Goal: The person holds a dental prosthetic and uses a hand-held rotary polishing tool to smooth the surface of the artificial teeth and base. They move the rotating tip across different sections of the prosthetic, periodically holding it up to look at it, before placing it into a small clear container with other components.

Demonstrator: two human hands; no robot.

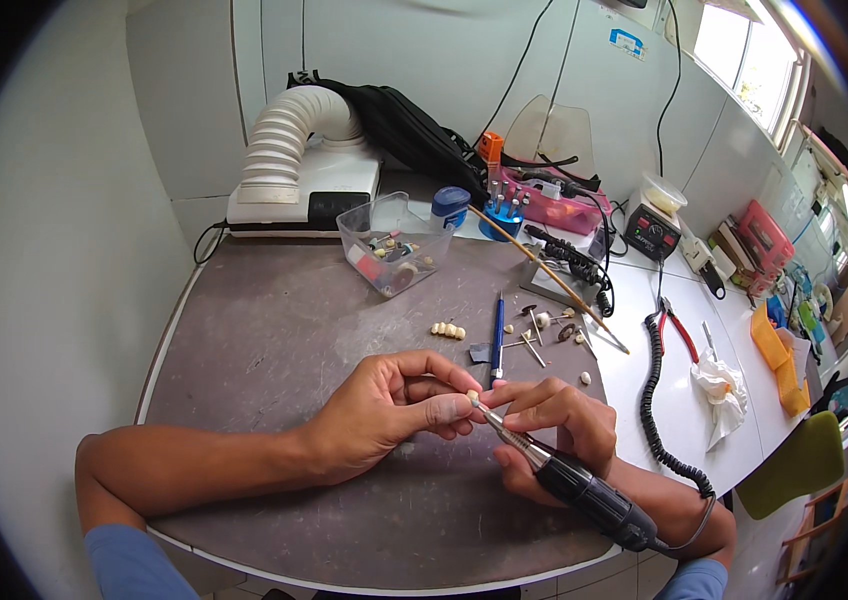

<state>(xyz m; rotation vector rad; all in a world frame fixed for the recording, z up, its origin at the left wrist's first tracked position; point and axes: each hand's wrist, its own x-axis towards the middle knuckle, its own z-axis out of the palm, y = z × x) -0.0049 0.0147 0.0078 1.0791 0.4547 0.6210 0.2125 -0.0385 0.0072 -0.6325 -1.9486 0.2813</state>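
And here we are, tight work: I have the left hand pinching a small cream piece between thumb and forefinger, right at the tips, its other fingers curled in behind. The right hand is closed round a rotary handpiece, fingers gathered near the slim metal nose, and that nose points straight at the piece. Is the tip actually touching? From here I cannot tell; the fingertips crowd the spot.

This looks to me like fine grinding, so steadiness is everything. I want the right fingertips braced against the left ones, so both hands drift as one. Light strokes, I'd say, turning the piece with the left thumb rather than chasing it with the tool. The left thumb sits very near that nose; a skid would find skin first, so I favour strokes that run away from it.

Just beyond the fingers lie a blue pen-shaped tool and a row of joined cream pieces, both out of the elbows' way. To the right of the right hand, a black coiled cord loops round to the handpiece's tail; slack there is welcome, since a tug would jog the tip.
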